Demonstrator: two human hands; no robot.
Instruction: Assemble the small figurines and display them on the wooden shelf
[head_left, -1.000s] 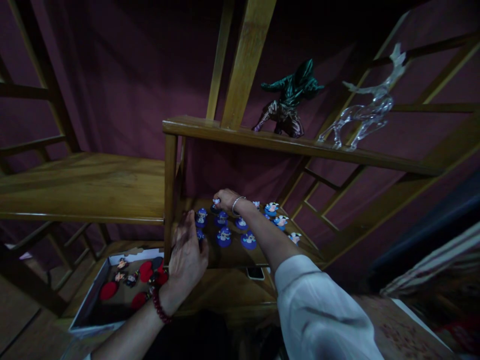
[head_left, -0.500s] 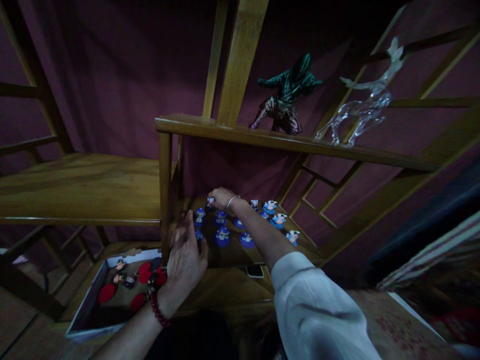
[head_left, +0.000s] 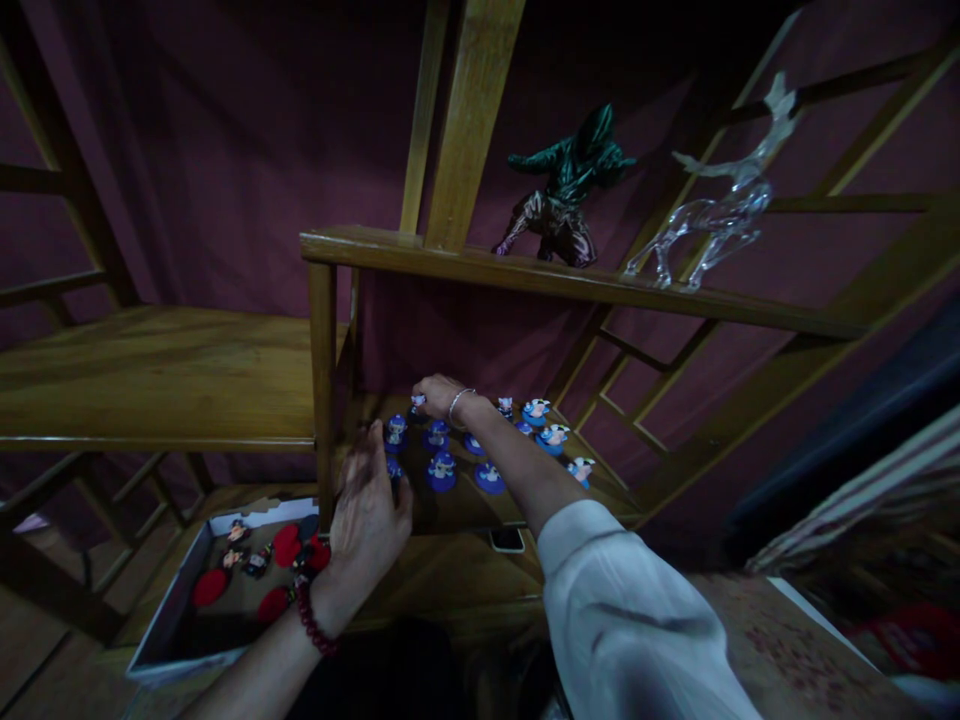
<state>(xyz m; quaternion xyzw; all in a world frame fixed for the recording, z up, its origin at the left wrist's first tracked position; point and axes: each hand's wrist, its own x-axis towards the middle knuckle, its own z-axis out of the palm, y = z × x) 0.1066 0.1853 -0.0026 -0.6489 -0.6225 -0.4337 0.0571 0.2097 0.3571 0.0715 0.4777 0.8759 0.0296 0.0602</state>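
At the back of the lower shelf compartment [head_left: 450,515], my right hand [head_left: 441,393] has its fingers closed at a small pale figurine [head_left: 418,403]. My left hand [head_left: 369,510] is open at the compartment's left side, fingers stretched forward and thumb apart. Close to its fingertips is a figurine on a purple base [head_left: 396,431]; a second purple one [head_left: 394,468] is partly hidden behind that hand. Several more purple-based figurines [head_left: 442,471] stand in rows. Figurines on light blue bases [head_left: 553,438] stand to the right, beyond my right forearm.
A shallow box [head_left: 161,620] with red pieces [head_left: 211,587] and small figurines lies at lower left. Overhead, the upper shelf [head_left: 450,262] bears a green hooded statue [head_left: 574,185] and a clear deer figure [head_left: 724,215]. A phone-like object [head_left: 507,540] lies below the compartment's front edge.
The whole view has shifted slightly, so things appear a little further left. Both hands keep nearly the same places among the figurines.
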